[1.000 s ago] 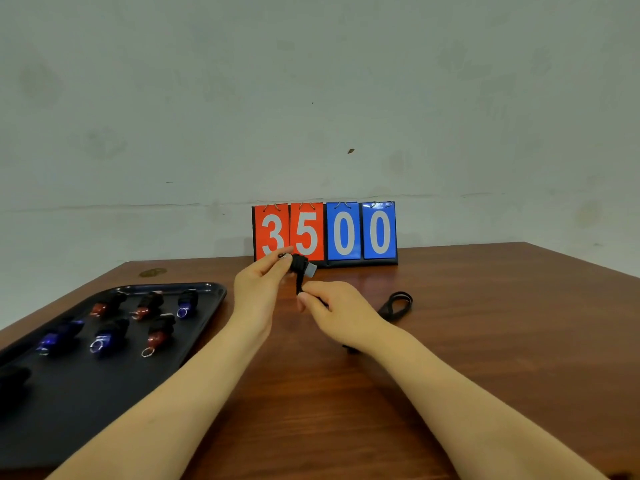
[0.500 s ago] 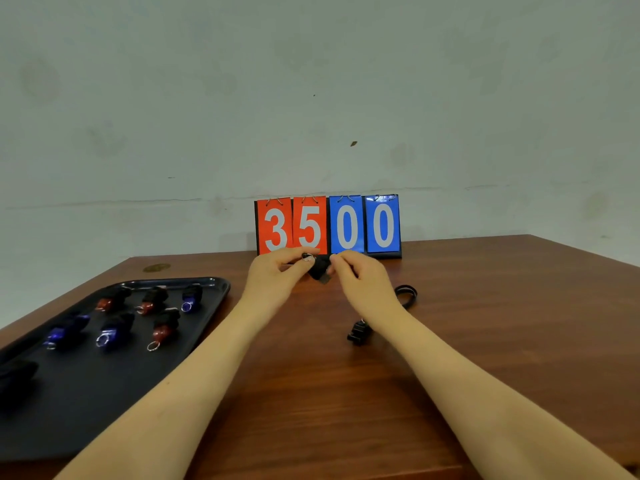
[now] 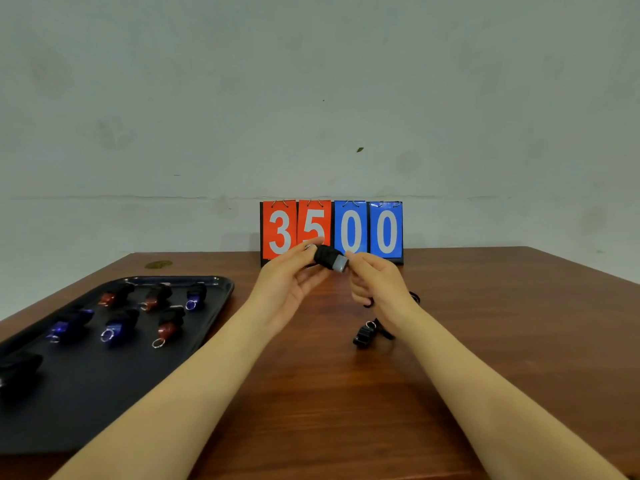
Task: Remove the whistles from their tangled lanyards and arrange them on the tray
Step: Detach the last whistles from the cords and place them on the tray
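2 hands, left hand (image 3: 289,282) and right hand (image 3: 377,282), pinch 1 black whistle (image 3: 329,258) in their fingers above the tabletop (image 3: 346,393).

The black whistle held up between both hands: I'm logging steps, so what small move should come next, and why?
Probably carry the black whistle left to the black tray. The left hand pinches it, the right hand touches its grey tip, and no cord visibly hangs from it. The black lanyard lies on the wooden table, so it looks freed.
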